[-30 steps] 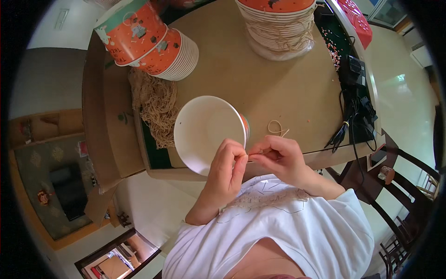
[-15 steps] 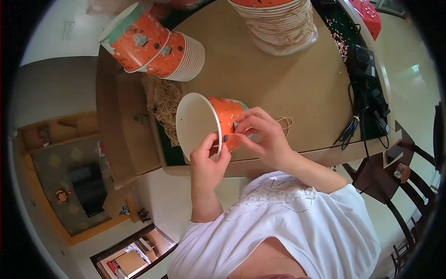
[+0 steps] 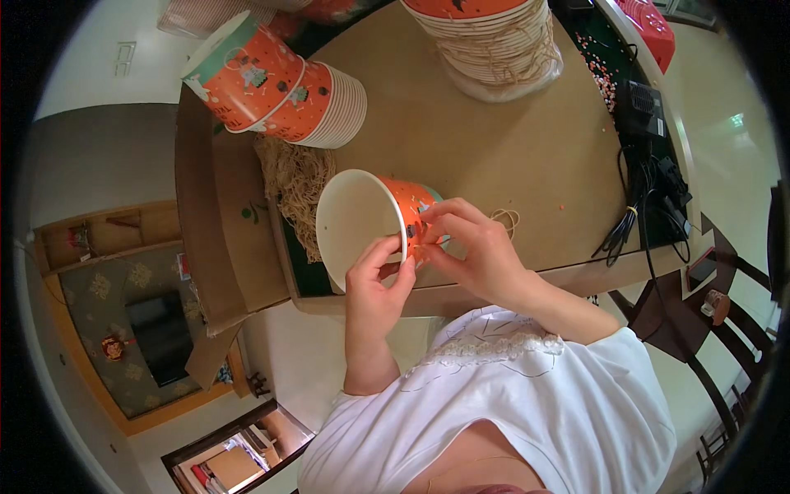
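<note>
An orange paper bucket (image 3: 362, 216) lies tilted at the table's near edge, its white mouth facing left. My left hand (image 3: 376, 284) pinches its near rim, with fingers inside the mouth and the thumb on the outer wall. Against the printed orange side, my right hand (image 3: 473, 247) has thumb and fingertips drawn together. What those fingertips hold, if anything, is too small to make out. Just beyond the right hand, a loop of thin beige cord (image 3: 512, 221) lies on the table. Part of the bucket's outer wall is hidden by the right hand.
Nested orange buckets (image 3: 280, 90) lie on their side at the far left, beside a heap of beige cord (image 3: 300, 177) and an open cardboard flap (image 3: 239, 206). Another bucket stack (image 3: 494, 49), with cords around it, is at the back. Black cables (image 3: 629, 218) lie on the right.
The bucket and both hands have shifted slightly right and down in the picture. The left hand keeps its hold on the rim, and the right fingertips stay at the bucket's side.
</note>
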A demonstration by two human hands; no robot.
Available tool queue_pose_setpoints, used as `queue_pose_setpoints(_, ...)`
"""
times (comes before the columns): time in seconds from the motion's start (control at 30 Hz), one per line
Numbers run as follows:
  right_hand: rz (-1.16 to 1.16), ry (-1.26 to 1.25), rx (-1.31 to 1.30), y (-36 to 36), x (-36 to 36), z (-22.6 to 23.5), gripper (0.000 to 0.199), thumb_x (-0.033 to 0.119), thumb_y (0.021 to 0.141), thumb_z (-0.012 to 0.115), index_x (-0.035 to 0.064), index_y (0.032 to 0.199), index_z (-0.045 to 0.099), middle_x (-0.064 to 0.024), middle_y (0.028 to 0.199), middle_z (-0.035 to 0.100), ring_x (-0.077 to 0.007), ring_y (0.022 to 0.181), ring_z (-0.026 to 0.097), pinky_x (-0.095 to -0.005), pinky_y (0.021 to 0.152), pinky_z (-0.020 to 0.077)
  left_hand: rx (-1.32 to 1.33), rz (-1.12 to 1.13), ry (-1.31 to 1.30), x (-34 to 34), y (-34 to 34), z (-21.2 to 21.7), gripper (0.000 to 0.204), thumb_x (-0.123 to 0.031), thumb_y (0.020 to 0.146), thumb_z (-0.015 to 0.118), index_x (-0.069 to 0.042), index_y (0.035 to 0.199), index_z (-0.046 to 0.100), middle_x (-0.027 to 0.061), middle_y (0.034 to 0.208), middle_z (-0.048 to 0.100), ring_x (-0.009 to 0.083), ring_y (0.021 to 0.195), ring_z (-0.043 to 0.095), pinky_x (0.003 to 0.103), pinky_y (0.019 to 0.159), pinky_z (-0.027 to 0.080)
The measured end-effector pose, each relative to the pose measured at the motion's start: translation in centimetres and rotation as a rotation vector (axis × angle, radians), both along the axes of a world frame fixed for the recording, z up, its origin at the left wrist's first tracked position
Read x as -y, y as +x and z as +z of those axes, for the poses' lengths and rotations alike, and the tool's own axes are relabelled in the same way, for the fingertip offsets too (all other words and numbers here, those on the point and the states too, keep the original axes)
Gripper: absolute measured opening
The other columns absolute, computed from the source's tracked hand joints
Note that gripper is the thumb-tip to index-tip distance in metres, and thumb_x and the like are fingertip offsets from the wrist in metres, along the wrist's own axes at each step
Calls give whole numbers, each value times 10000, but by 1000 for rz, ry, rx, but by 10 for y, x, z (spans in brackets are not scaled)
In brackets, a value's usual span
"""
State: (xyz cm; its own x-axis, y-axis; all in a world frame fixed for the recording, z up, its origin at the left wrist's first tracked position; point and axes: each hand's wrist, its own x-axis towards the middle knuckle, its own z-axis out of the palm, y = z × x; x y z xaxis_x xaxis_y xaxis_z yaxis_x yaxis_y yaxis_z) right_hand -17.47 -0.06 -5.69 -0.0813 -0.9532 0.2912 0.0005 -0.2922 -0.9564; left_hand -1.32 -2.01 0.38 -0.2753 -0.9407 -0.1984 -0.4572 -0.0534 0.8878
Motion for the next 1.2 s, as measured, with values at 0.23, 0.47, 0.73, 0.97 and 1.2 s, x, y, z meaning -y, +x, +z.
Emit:
queue_pose_setpoints(0.23,-48,16,-58,2,1,0,132,34,764,690,17,846,587,-109,1049,588,-258,789,656,-337,676,534,-24,-78,-89,0,-10,-4,266,44,843,574,39,1108,594,97,1034,606,157,894,626,275,772,548)
queue_pose_setpoints(0.47,-90,58,-126,-8,1,-3,124,35,776,686,30,864,599,-97,1028,608,-257,844,649,-334,703,529,61,-141,-209,7,-19,-11,194,17,888,524,27,1057,618,127,901,646,200,753,649,289,646,513)
queue_pose_setpoints(0.73,-5,140,-91,-14,1,3,111,-51,796,644,6,885,610,-86,964,615,-173,838,616,-271,703,516,216,-137,-403,11,-22,-17,13,-25,863,561,-19,869,571,117,779,633,289,682,638,349,587,494)
queue_pose_setpoints(0.97,145,224,-68,-20,-29,39,156,-60,800,630,7,931,580,-45,802,547,-121,634,548,-242,609,478,-57,0,-99,15,-2,-8,48,-78,942,467,-33,931,455,101,664,620,193,561,622,310,503,470)
queue_pose_setpoints(1.2,442,-398,-554,26,-21,63,300,-20,699,639,5,993,587,-101,902,540,-244,774,581,-346,647,508,-735,-16,754,31,-1,-4,82,-141,955,420,-69,991,438,171,973,594,218,649,592,330,573,494)
